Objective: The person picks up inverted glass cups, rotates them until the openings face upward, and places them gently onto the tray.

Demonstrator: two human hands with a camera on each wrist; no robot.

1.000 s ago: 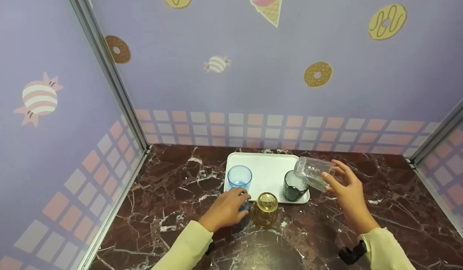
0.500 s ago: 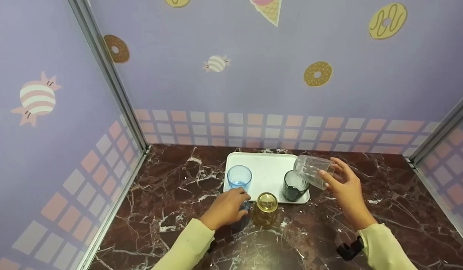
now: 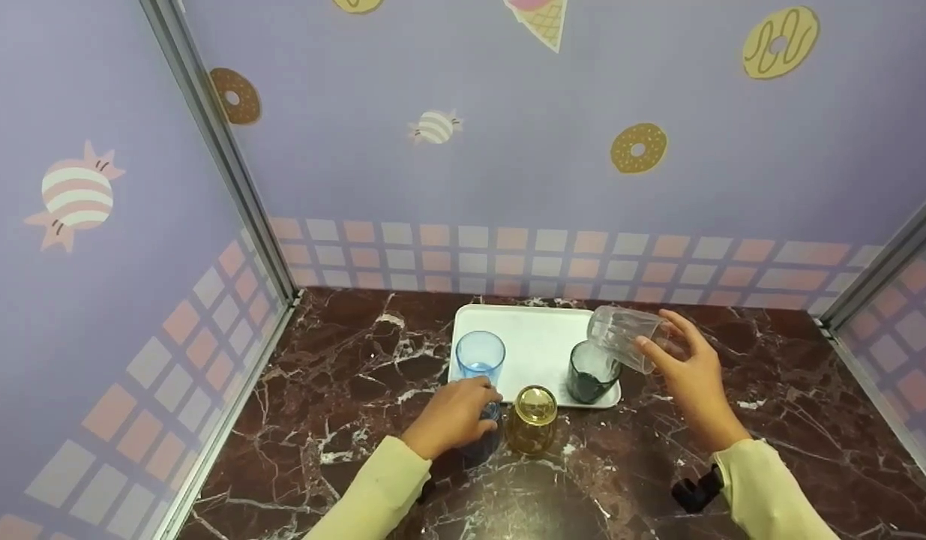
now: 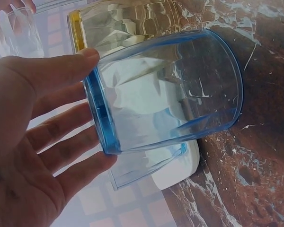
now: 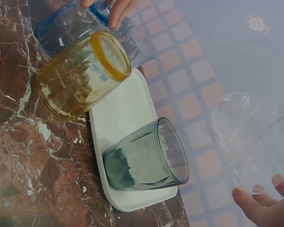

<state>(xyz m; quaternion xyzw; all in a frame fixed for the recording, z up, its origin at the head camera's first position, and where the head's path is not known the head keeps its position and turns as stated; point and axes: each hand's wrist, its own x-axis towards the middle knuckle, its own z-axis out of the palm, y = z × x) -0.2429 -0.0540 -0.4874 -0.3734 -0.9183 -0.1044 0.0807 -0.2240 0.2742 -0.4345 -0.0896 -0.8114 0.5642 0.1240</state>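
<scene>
Two hands each hold a glass. The left hand [image 3: 451, 412] has thumb and fingers parted round the thick base of an upturned blue glass [image 4: 175, 94], which stands mouth down on the marbled table [image 3: 358, 352] beneath that grip. Just right of the left grip, an amber glass [image 3: 532, 431] also stands mouth down. Beyond the left grip, an upright blue glass [image 3: 480, 352] rests on a white tray [image 3: 541, 334]. The right hand [image 3: 691, 367] keeps a clear glass [image 3: 624, 337] between spread thumb and fingers, lifted and tilted sideways. Left of the right grip and lower, a dark green glass [image 3: 590, 384] stands upright on the tray, apart from the clear one.
</scene>
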